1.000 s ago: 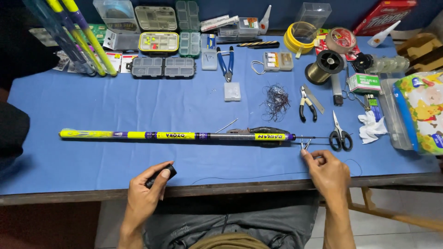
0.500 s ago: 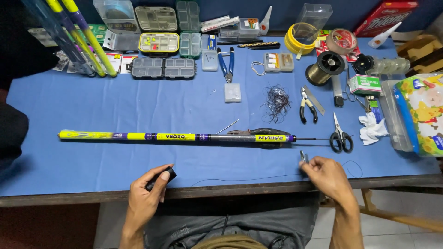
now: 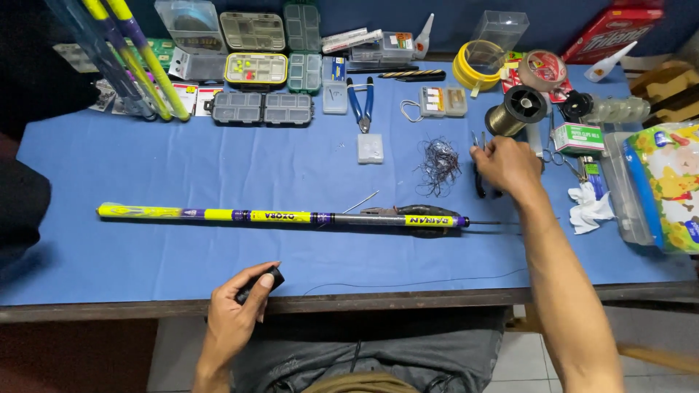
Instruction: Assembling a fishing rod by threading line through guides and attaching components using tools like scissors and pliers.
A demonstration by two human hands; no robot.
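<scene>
Loads of tackle boxes (image 3: pixel 261 108) crowd the blue-clothed worktop (image 3: pixel 145 167) over a tiled floor (image 3: pixel 524 356); left hand (image 3: pixel 237 316) grips a small black cylinder (image 3: pixel 263 282), right hand (image 3: pixel 506 166) closes on pliers (image 3: pixel 480 182).

Right hand (image 3: pixel 506 166) lying over the black pliers (image 3: pixel 480 185), hiding most of the tool just right of the fishing rod (image 3: pixel 291 216) tip; impossible to tell whether fingers actually close on the handles. Small black cylinder (image 3: pixel 263 282) below the rod half buried in the left hand (image 3: pixel 237 316), kind unclear. Thin line (image 3: pixel 415 282) trailing right from it, too fine to follow to an end. Dark tangle (image 3: pixel 438 161) above the rod tip too fine to make out strand by strand. Colourful bag (image 3: pixel 673 185) far right of the rod cut by the edge. Red box (image 3: pixel 608 33) up beyond, clipped by the top edge. Dark shape left of the rod butt, unreadable.
</scene>
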